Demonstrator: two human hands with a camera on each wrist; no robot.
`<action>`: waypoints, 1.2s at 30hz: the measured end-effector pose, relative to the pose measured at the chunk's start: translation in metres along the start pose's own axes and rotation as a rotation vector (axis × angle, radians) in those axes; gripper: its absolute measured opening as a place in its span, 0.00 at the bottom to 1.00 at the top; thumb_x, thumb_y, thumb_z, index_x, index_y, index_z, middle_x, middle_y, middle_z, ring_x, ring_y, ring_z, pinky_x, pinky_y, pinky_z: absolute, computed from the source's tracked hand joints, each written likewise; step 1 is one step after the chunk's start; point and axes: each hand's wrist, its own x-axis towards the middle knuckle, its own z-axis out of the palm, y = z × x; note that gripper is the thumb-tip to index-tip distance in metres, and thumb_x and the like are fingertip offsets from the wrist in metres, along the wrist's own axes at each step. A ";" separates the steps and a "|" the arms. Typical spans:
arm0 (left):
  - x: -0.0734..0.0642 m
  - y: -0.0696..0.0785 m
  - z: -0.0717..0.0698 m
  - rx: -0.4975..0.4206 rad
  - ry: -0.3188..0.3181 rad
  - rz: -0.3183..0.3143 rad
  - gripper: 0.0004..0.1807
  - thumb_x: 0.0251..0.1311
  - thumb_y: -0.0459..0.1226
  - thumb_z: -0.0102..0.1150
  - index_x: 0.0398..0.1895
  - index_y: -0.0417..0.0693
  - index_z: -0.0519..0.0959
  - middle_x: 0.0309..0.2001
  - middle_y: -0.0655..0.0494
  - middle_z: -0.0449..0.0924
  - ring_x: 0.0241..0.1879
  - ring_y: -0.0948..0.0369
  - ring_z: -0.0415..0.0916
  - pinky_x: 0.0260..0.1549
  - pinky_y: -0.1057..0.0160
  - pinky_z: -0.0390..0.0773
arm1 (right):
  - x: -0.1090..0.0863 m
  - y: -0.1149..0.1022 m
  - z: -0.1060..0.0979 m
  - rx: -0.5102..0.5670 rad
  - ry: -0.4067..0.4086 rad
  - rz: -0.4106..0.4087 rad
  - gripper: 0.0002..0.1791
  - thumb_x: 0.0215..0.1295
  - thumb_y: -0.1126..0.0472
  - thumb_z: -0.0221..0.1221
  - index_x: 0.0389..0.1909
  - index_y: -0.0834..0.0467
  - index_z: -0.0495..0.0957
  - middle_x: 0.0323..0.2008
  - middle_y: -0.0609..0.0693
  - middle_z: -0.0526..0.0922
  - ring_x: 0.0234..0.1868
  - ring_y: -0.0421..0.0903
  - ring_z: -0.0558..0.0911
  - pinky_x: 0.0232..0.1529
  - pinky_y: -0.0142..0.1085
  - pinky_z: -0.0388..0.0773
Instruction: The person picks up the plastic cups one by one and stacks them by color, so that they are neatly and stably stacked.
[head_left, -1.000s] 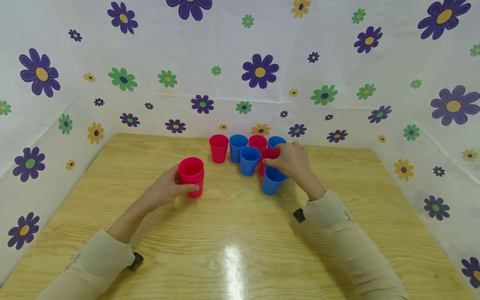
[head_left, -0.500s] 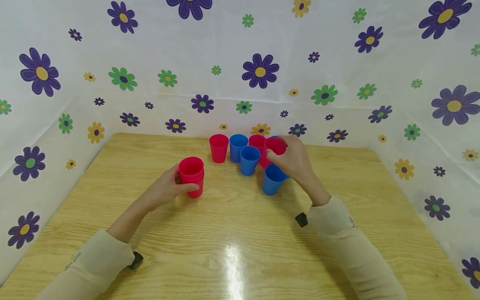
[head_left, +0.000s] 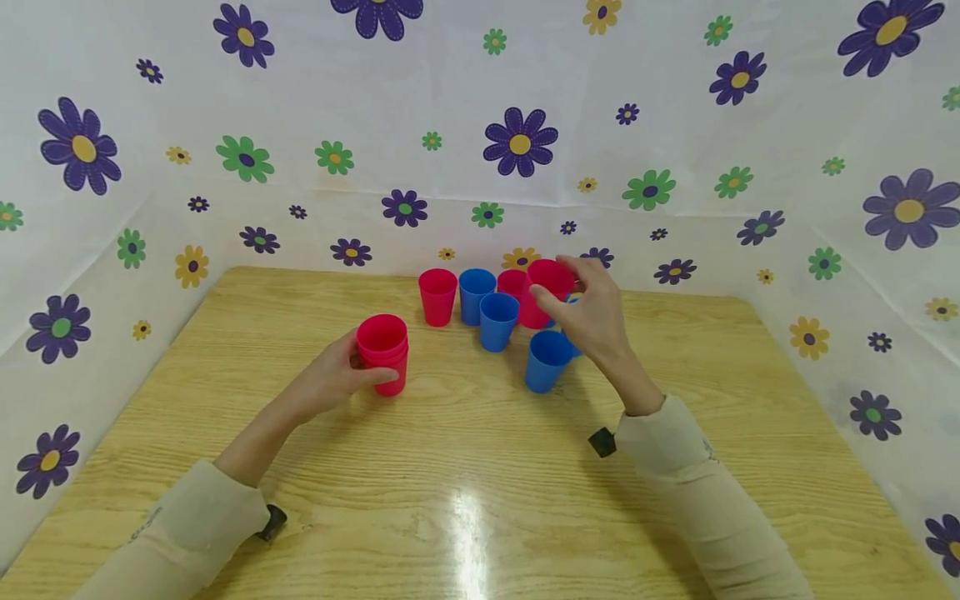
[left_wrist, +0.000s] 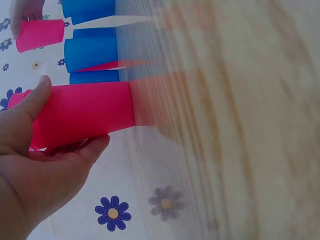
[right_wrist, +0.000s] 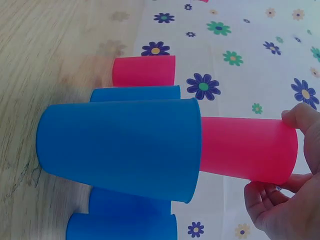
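Note:
My left hand (head_left: pixel 330 379) grips a small stack of nested red cups (head_left: pixel 382 335), thumb around the near side. In the left wrist view the lowest cup's base (left_wrist: pixel 127 105) meets the wooden table. At right, my right hand (head_left: pixel 597 312) pinches a single red cup (head_left: pixel 542 292) near its rim. That cup is raised off the table, as the right wrist view shows it higher than the nearby blue cup (right_wrist: pixel 120 150). Below the right hand stands a blue cup (head_left: pixel 546 362) at the front; another blue cup is mostly hidden behind the hand.
Along the back stand a red cup (head_left: pixel 438 298), a blue cup (head_left: pixel 477 292) and a partly covered red cup (head_left: pixel 512 282). Just ahead of them is one more blue cup (head_left: pixel 497 323). A flower-printed cloth (head_left: pixel 420 175) encloses the wooden table (head_left: pixel 390 492).
My right hand has lifted the red cup up out of the cluster, slightly rightward and away from me. The left hand and its stack have stayed put.

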 end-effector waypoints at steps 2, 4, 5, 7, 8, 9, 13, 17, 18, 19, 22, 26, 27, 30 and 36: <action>0.000 0.000 0.000 0.004 0.000 -0.001 0.38 0.65 0.40 0.71 0.73 0.40 0.63 0.64 0.43 0.74 0.63 0.46 0.72 0.64 0.45 0.73 | 0.000 -0.003 -0.001 0.003 0.000 -0.009 0.32 0.64 0.56 0.71 0.65 0.67 0.76 0.52 0.61 0.78 0.49 0.55 0.79 0.51 0.51 0.81; 0.000 0.000 0.000 0.006 0.001 -0.002 0.38 0.65 0.40 0.71 0.73 0.40 0.63 0.65 0.43 0.74 0.63 0.46 0.72 0.64 0.45 0.73 | 0.000 -0.006 -0.001 0.008 -0.002 -0.020 0.32 0.63 0.56 0.71 0.64 0.67 0.76 0.53 0.61 0.79 0.50 0.55 0.79 0.52 0.51 0.80; 0.000 0.000 0.000 0.008 0.002 -0.002 0.38 0.65 0.40 0.71 0.73 0.40 0.63 0.65 0.43 0.74 0.63 0.46 0.72 0.64 0.45 0.73 | -0.001 -0.007 0.000 0.011 -0.004 -0.023 0.32 0.63 0.56 0.72 0.64 0.67 0.76 0.53 0.60 0.79 0.50 0.55 0.79 0.52 0.51 0.81; 0.000 0.001 0.000 0.010 0.001 -0.003 0.38 0.65 0.40 0.71 0.74 0.40 0.63 0.65 0.42 0.73 0.63 0.45 0.72 0.65 0.44 0.73 | -0.001 -0.011 0.000 0.021 -0.006 -0.028 0.32 0.63 0.56 0.72 0.64 0.67 0.76 0.54 0.60 0.79 0.51 0.55 0.79 0.52 0.52 0.81; 0.000 0.001 0.000 0.009 0.001 -0.003 0.39 0.65 0.40 0.71 0.74 0.40 0.63 0.65 0.42 0.73 0.63 0.45 0.72 0.65 0.44 0.73 | -0.001 -0.013 0.001 0.025 -0.007 -0.029 0.32 0.62 0.56 0.72 0.64 0.66 0.76 0.54 0.60 0.79 0.51 0.54 0.79 0.51 0.51 0.82; 0.000 0.001 0.000 0.010 0.001 -0.003 0.39 0.65 0.40 0.71 0.74 0.40 0.63 0.65 0.42 0.73 0.63 0.45 0.72 0.65 0.44 0.73 | -0.001 -0.014 0.002 0.031 -0.010 -0.029 0.32 0.62 0.57 0.72 0.64 0.66 0.76 0.55 0.60 0.79 0.52 0.54 0.79 0.50 0.51 0.82; 0.001 0.002 0.000 0.017 0.000 -0.001 0.39 0.65 0.40 0.70 0.74 0.39 0.62 0.65 0.42 0.73 0.63 0.45 0.72 0.65 0.45 0.73 | -0.002 -0.022 0.006 0.036 -0.028 -0.029 0.33 0.62 0.56 0.73 0.65 0.66 0.76 0.55 0.60 0.79 0.53 0.54 0.79 0.47 0.49 0.84; 0.001 0.002 0.000 0.025 0.000 -0.002 0.39 0.66 0.40 0.70 0.74 0.39 0.62 0.65 0.41 0.73 0.64 0.45 0.72 0.64 0.44 0.73 | -0.002 -0.027 0.011 0.056 -0.048 -0.045 0.33 0.62 0.57 0.72 0.65 0.66 0.75 0.55 0.60 0.79 0.53 0.55 0.80 0.47 0.49 0.84; 0.001 0.003 0.000 0.027 -0.001 -0.003 0.39 0.66 0.40 0.70 0.74 0.39 0.62 0.65 0.41 0.73 0.64 0.45 0.72 0.64 0.44 0.73 | -0.002 -0.028 0.013 0.065 -0.052 -0.052 0.33 0.62 0.57 0.72 0.65 0.67 0.75 0.55 0.60 0.78 0.52 0.54 0.80 0.47 0.49 0.84; 0.001 0.003 0.000 0.028 -0.001 -0.005 0.39 0.66 0.40 0.70 0.74 0.38 0.62 0.65 0.41 0.73 0.64 0.45 0.72 0.65 0.44 0.73 | -0.002 -0.028 0.015 0.075 -0.056 -0.059 0.33 0.62 0.57 0.73 0.65 0.67 0.75 0.54 0.60 0.79 0.51 0.54 0.80 0.47 0.48 0.84; 0.000 0.003 0.000 0.031 -0.001 -0.013 0.39 0.66 0.41 0.70 0.74 0.39 0.62 0.66 0.41 0.73 0.64 0.44 0.71 0.65 0.44 0.73 | -0.002 -0.032 0.022 0.094 -0.066 -0.086 0.32 0.61 0.58 0.73 0.64 0.66 0.76 0.52 0.59 0.79 0.49 0.52 0.79 0.45 0.47 0.83; 0.000 0.002 0.000 0.033 0.001 -0.020 0.39 0.66 0.41 0.70 0.74 0.39 0.62 0.66 0.41 0.73 0.64 0.44 0.71 0.65 0.44 0.72 | -0.004 -0.039 0.031 0.100 -0.088 -0.107 0.32 0.61 0.56 0.73 0.63 0.65 0.77 0.51 0.57 0.79 0.46 0.50 0.77 0.41 0.48 0.82; 0.000 0.002 0.000 0.034 0.001 -0.020 0.39 0.66 0.41 0.70 0.74 0.39 0.62 0.66 0.41 0.73 0.64 0.44 0.71 0.65 0.44 0.73 | -0.004 -0.042 0.033 0.104 -0.094 -0.108 0.32 0.61 0.56 0.73 0.64 0.64 0.77 0.52 0.57 0.79 0.46 0.50 0.77 0.41 0.49 0.83; 0.000 0.001 0.000 0.038 0.002 -0.015 0.39 0.66 0.41 0.70 0.74 0.38 0.63 0.66 0.41 0.73 0.64 0.44 0.71 0.65 0.44 0.73 | -0.004 -0.048 0.039 0.105 -0.111 -0.104 0.33 0.61 0.54 0.73 0.65 0.64 0.76 0.55 0.57 0.79 0.48 0.50 0.79 0.45 0.50 0.84; 0.000 0.001 0.000 0.036 0.000 0.007 0.38 0.66 0.40 0.70 0.73 0.38 0.63 0.65 0.41 0.73 0.63 0.44 0.72 0.63 0.45 0.74 | -0.003 -0.064 0.049 0.092 -0.128 -0.128 0.33 0.62 0.53 0.72 0.65 0.63 0.77 0.56 0.57 0.79 0.51 0.50 0.79 0.47 0.44 0.84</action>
